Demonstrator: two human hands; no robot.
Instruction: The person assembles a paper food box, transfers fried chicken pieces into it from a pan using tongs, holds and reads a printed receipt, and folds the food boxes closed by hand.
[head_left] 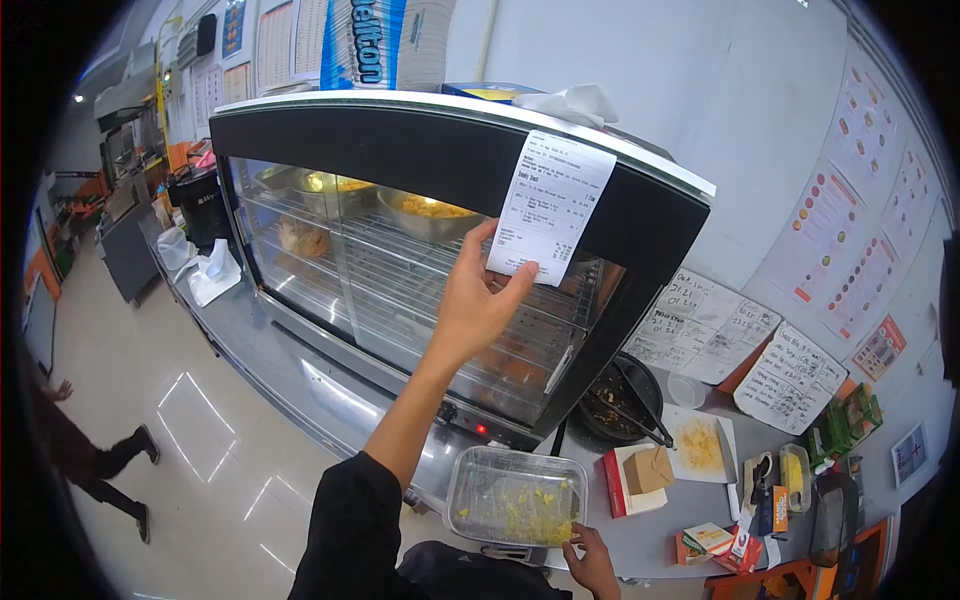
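My left hand (478, 305) pinches the lower end of a long printed receipt (558, 200) between thumb and fingers. The receipt stands upright in front of the black frame of a glass food warmer (370, 155); I cannot tell whether its top touches the frame. Below, my right hand (592, 565) has its fingers bent at the near right corner of a clear rectangular tray (470, 490) with yellow scraps in it. Inside the warmer, metal bowls (430, 222) of yellow food stand on wire racks.
Right of the warmer are a black pan (620, 400), a cutting board (690, 435) with a knife (731, 470), a small carton (648, 470) and several boxes. Handwritten sheets (700, 325) lean on the wall. A person (105, 465) walks on the floor at left.
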